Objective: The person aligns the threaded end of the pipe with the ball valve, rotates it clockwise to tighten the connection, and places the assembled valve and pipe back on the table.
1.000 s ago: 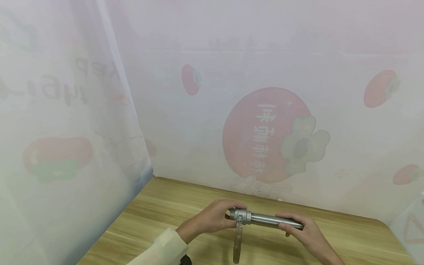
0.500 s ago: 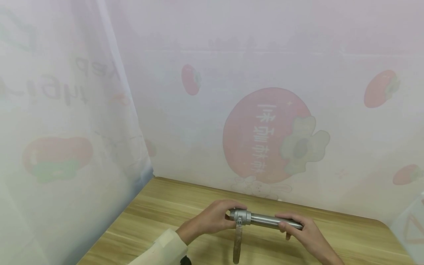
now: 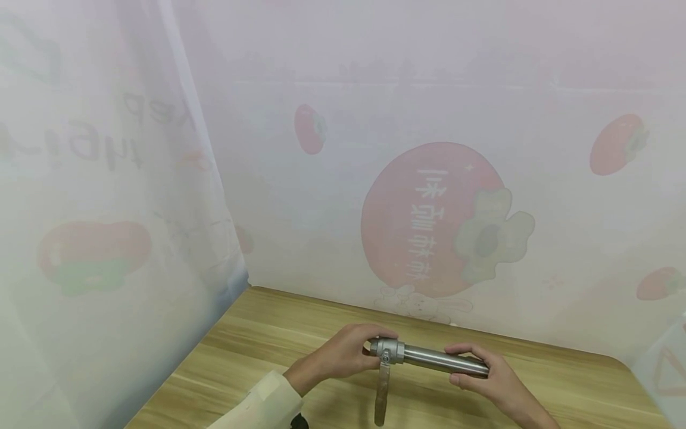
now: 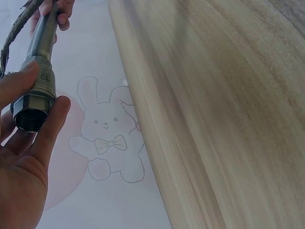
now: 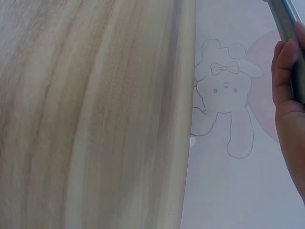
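In the head view, my left hand grips a silvery ball valve by its left end, thumb below and fingers above. A worn brownish lever hangs down from the valve toward me. From the valve's right end runs a smooth metal pipe, and my right hand holds its far end between thumb and fingers. The left wrist view shows the valve's open threaded mouth facing the camera, with some thread visible where the pipe enters. The right wrist view catches my curled fingers against the pipe.
Below the hands lies a wood-grain table. A pale printed curtain stands right behind its back edge, and another hanging sheet borders the left side. Something small and black shows by the left sleeve.
My right thumb has slid down to the pipe's lower side and the fingers have shifted round it. The pipe's right end dips slightly; the valve has moved a touch left.
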A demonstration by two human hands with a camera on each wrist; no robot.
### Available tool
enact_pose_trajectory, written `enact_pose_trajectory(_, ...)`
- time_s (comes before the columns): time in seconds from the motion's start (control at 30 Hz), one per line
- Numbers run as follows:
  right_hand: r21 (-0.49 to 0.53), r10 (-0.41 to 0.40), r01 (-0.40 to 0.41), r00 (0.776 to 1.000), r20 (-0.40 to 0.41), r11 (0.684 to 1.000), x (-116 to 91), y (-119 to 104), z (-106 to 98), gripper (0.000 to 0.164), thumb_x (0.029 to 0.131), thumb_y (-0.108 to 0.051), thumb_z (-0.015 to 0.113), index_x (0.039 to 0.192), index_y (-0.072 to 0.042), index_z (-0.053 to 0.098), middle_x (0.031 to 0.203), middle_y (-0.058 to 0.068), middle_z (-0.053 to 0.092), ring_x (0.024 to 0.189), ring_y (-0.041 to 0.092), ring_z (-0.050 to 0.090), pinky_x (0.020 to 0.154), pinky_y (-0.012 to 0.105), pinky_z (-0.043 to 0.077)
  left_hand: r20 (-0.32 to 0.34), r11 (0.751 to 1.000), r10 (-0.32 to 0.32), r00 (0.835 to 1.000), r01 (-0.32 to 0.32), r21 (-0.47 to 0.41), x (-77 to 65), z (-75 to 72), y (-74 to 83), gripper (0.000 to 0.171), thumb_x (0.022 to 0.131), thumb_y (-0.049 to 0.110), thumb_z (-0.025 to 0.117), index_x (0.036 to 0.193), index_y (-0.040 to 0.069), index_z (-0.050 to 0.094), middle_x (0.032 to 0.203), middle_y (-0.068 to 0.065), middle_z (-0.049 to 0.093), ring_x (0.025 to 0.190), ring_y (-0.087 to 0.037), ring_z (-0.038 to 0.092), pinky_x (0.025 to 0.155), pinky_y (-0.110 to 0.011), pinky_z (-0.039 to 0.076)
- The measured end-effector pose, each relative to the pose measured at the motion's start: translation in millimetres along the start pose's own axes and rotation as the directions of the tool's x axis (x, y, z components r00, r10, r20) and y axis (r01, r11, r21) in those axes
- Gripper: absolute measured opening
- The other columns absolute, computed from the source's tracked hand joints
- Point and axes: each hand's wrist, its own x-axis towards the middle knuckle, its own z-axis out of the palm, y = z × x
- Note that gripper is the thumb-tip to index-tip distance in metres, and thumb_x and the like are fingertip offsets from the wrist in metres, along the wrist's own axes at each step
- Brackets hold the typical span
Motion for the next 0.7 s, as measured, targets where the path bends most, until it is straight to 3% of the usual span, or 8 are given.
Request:
enact_pose_trajectory(0.2,-0.02,-0.043,0.043,0.999,-0.007,0.999,-0.2,-0.5,0.3,0.047,0.103,-0.011,0.075,0.145,0.002,0.06,0.139,0.029,0.061,0.101,0.017,0.073,0.082,0.03,0.065,-0.002,1.0,0.007,1.0,-0.007,-0.007,-0.6,-0.1,-0.3,0.053,0.096,0.001,0.082,0.144,0.017,0.069,0.137,0.001,0.074,0.113,-0.001,0.066,0.087,-0.011,0.061)
enact_pose_trajectory(0.47,0.005,-0.067,0.067,0.998,-0.011,0.998,-0.7,-2.1,-0.1,0.043,0.104,-0.011,0.073,0.145,-0.001,0.063,0.133,0.015,0.069,0.1,0.016,0.074,0.083,0.031,0.066,-0.005,1.0,0.016,1.0,-0.016,-0.004,-0.8,-1.2,1.7,0.052,0.096,0.003,0.081,0.145,0.017,0.068,0.137,-0.001,0.074,0.113,-0.002,0.066,0.088,-0.012,0.061)
enact_pose_trajectory(0.7,0.013,-0.057,0.057,0.998,-0.016,0.998,-0.9,-3.1,-0.7,0.042,0.105,-0.012,0.072,0.145,-0.001,0.064,0.128,0.015,0.071,0.096,0.018,0.074,0.085,0.03,0.066,-0.006,1.0,0.021,1.0,-0.021,-0.007,-1.2,-2.2,2.7,0.053,0.096,0.004,0.082,0.146,0.014,0.068,0.137,-0.002,0.074,0.113,-0.003,0.067,0.088,-0.012,0.061)
